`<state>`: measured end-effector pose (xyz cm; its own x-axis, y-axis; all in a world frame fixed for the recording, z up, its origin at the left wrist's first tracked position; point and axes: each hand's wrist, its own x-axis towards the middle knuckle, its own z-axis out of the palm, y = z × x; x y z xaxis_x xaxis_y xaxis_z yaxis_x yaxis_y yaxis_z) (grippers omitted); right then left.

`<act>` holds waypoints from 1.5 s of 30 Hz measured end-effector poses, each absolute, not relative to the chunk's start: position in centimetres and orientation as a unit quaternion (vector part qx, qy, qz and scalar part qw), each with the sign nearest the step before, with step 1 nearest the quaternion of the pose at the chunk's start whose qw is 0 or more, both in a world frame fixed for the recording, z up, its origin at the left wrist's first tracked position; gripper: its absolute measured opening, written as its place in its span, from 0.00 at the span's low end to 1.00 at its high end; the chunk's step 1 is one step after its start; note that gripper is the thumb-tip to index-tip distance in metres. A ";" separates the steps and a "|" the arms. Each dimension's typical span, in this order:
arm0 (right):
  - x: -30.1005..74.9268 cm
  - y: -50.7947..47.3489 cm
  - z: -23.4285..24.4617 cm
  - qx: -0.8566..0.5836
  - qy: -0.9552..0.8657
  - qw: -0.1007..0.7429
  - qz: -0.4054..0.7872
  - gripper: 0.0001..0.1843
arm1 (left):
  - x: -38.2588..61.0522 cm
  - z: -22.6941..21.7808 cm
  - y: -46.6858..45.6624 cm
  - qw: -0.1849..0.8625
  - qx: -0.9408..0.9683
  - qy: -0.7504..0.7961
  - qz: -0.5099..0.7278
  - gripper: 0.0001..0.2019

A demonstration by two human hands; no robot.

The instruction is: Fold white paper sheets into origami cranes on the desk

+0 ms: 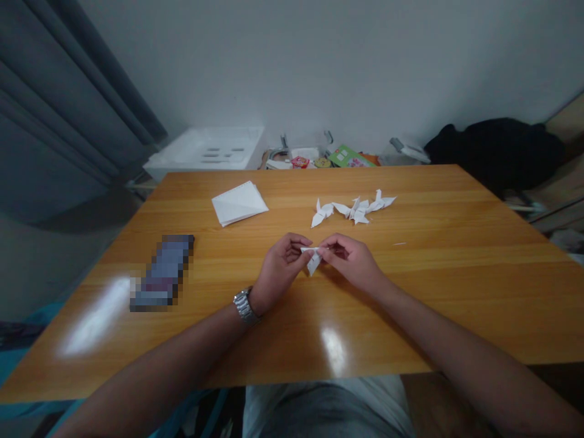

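Note:
Between my two hands is a small piece of folded white paper (314, 263), with a pointed end hanging down toward me. My left hand (288, 258), with a metal watch (245, 305) on its wrist, pinches the paper's left side between thumb and fingers. From the right, my right hand (349, 258) pinches its upper right part, thumb on the near face. Part of the paper is hidden behind the fingers. Just beyond my hands lie several folded white paper cranes (358, 210) in a row, close together.
A stack of white paper sheets (239, 204) lies at the table's back left. Nearer on the left is a pixelated phone-like object (164, 271). A thin white strip (399, 244) rests on the wooden table (456, 292). Behind stand a white plastic tray (205, 149) and a green packet (349, 156).

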<state>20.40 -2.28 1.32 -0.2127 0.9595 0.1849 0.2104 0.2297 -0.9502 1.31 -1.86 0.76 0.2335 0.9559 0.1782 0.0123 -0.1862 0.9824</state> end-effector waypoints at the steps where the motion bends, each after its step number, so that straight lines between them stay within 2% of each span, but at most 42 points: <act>1: 20.4 -2.3 1.4 -0.452 -0.653 0.438 0.421 0.12 | 1.3 0.8 -1.8 0.501 0.602 0.400 0.476 0.14; 6: 20.6 -2.3 1.6 -0.452 -0.653 0.454 0.404 0.12 | 1.2 1.2 -1.7 0.520 0.587 0.412 0.463 0.14; 14: 20.4 -2.3 1.5 -0.455 -0.656 0.440 0.411 0.12 | 1.1 1.6 -1.8 0.482 0.611 0.429 0.458 0.14; 18: 20.5 -2.4 1.7 -0.446 -0.676 0.409 0.421 0.12 | 1.0 1.5 -1.8 0.463 0.626 0.436 0.452 0.13; 24: 20.8 -2.3 1.9 -0.448 -0.718 0.382 0.372 0.13 | 0.8 1.3 -1.8 0.445 0.659 0.427 0.431 0.13; 31: 21.4 -2.3 2.0 -0.437 -0.743 0.363 0.354 0.13 | 0.4 1.8 -1.8 0.365 0.719 0.439 0.396 0.12; 37: 21.3 -2.3 2.0 -0.427 -0.755 0.355 0.347 0.14 | 0.3 1.9 -1.6 0.398 0.717 0.430 0.379 0.13; 45: 20.8 -2.5 1.9 -0.438 -0.748 0.353 0.354 0.12 | 0.5 1.7 -1.7 0.367 0.714 0.452 0.389 0.09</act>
